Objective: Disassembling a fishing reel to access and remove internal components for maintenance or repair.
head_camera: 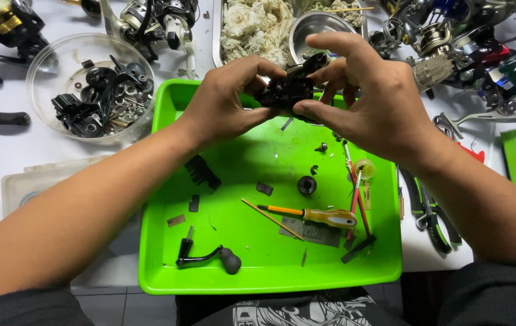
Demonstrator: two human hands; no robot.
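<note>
Near the top centre of the frame both hands meet over the far end of the bright green tray (167, 265), holding a small black reel body (288, 90) between them, lifted clear of the tray floor. The left hand (224, 99) is closed on the part's left side with thumb and bent fingers; the right hand (366, 96) pinches its right side, thumb underneath and forefinger arched over the top. What the fingertips are working on is hidden behind the part, so I cannot tell whether a screw or cover is being handled. To do this well, I judge it best to keep the body steady in the left hand and let only the right fingertips work, holding it over the tray so anything that drops lands there and not on the white surface (4, 151). Loose pieces already lie in the tray below: a black crank handle (206, 258) at lower left, a small black spool-like ring (307, 185) in the middle, and a yellow-handled screwdriver (312, 214) just beside it to the lower right. A clear round bowl (46, 57) of dark parts stands at upper left, well apart from the hands, and green-handled pliers (430, 211) lie on the surface off the tray's right edge.
</note>
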